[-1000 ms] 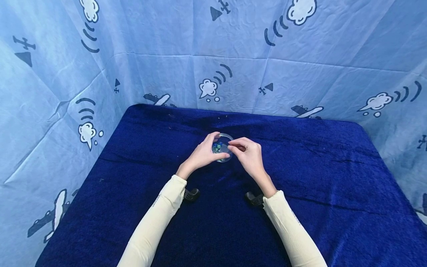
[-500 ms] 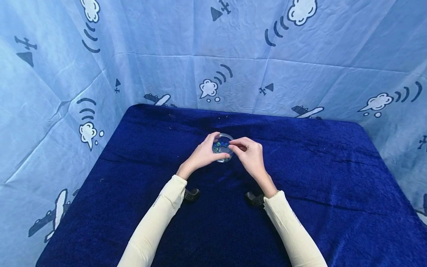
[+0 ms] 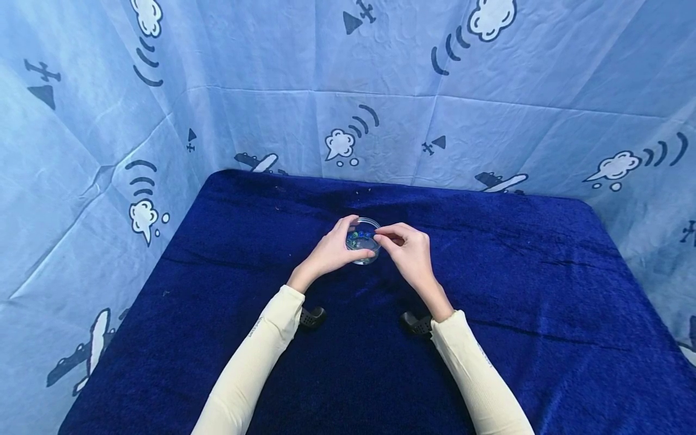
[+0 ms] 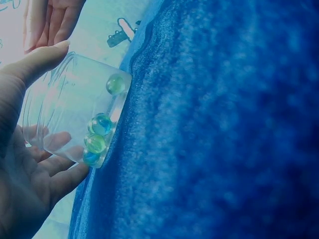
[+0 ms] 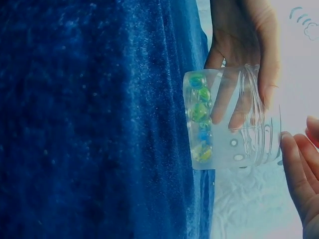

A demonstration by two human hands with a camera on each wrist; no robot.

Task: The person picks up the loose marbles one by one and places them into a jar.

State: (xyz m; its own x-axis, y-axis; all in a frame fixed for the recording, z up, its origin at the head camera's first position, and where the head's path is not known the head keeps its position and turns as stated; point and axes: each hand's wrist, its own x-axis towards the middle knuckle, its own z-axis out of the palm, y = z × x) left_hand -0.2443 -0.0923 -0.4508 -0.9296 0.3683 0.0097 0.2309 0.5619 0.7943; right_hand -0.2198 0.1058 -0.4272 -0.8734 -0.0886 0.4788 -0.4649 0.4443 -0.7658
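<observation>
A clear plastic jar (image 3: 361, 252) stands upright near the middle of the table, its base at the blue cloth. Inside, blue and green marbles (image 4: 95, 143) lie on the bottom, several of them along its wall. My left hand (image 3: 327, 246) grips the jar from the left, thumb at the near side and fingers round the far side. At the right of the rim, my right hand (image 3: 406, 249) has its thumb and fingers pinched together. In the right wrist view its thumb tip touches the jar's top edge. I cannot tell whether a lid is on.
The table is covered with dark blue plush cloth (image 3: 489, 272). Black wrist devices (image 3: 312, 318) show beside both sleeves. Light blue curtains (image 3: 375, 66) with cloud and plane prints hang behind the table and along its sides.
The marbles in the jar have shifted from a cluster at the left to a row across it. My right hand has edged slightly right; the left hand keeps its grip.
</observation>
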